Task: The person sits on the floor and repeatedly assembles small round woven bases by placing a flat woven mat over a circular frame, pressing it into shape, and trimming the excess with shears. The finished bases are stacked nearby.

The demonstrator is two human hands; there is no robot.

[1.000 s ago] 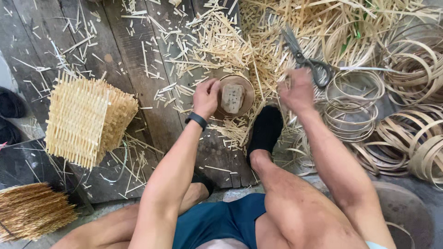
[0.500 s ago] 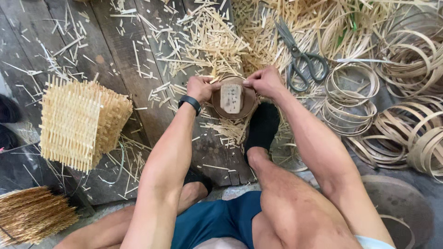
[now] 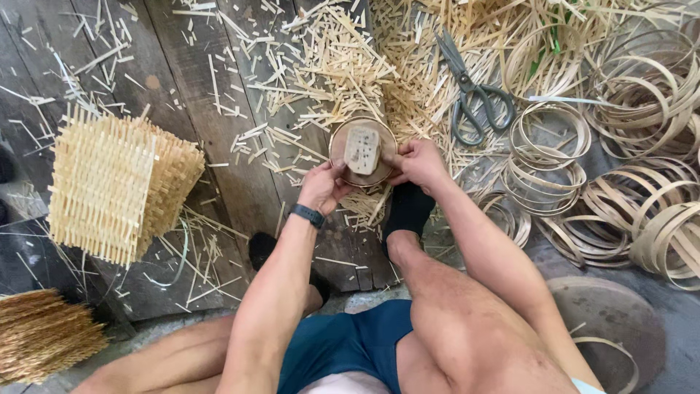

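Both hands meet over a small round bamboo hoop piece: the left hand, wearing a dark wristband, has its fingers curled around the lower left edge of the round woven base, while the right hand grips the right edge with thumb and fingers closed on the rim. That round piece sits just above the person's black-socked foot, raised slightly over the dark wooden floor, with a pale rectangular block lying across its middle. Judging by what lies about, the piece looks early in its making: only a ring and a flat centre show, with no woven walls rising from it. A finished-looking square woven basket lies on its side to the left, well apart. Scissors rest among cut bamboo slivers beyond the hands, and many coiled bamboo hoops wait unused to the right.
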